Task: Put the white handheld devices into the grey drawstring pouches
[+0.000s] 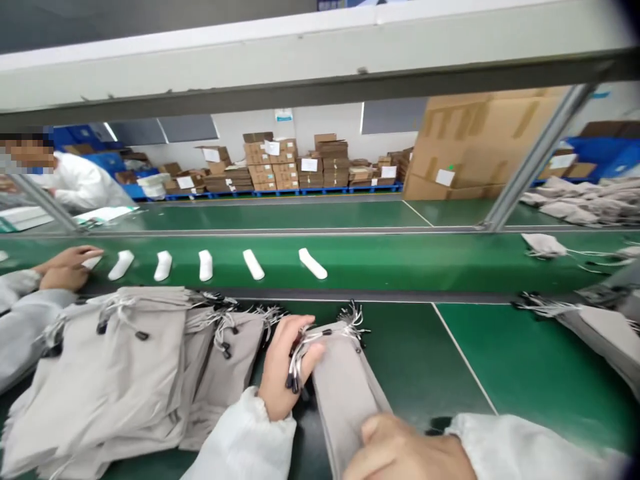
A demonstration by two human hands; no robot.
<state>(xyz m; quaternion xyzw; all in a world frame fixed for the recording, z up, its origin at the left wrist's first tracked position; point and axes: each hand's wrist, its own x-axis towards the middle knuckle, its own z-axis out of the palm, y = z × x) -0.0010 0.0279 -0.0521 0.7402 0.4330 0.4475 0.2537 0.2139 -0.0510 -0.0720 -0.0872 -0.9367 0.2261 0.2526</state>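
Lying on the dark green bench (405,373): narrow stack of soft grey fabric drawstring bags (345,387), right of the wide grey bag pile (125,380). Long axis runs away from the wearer, tipped slightly left; corded end far. Left hand (287,370) half-curled round white cords (299,350); right hand (405,450) bent over near end. Can't tell whether either grips.

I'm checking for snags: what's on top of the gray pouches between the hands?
White cords with black tips lie across the far end, at the left hand. The right hand covers part of the gray pouches, so anything beneath it is hidden.
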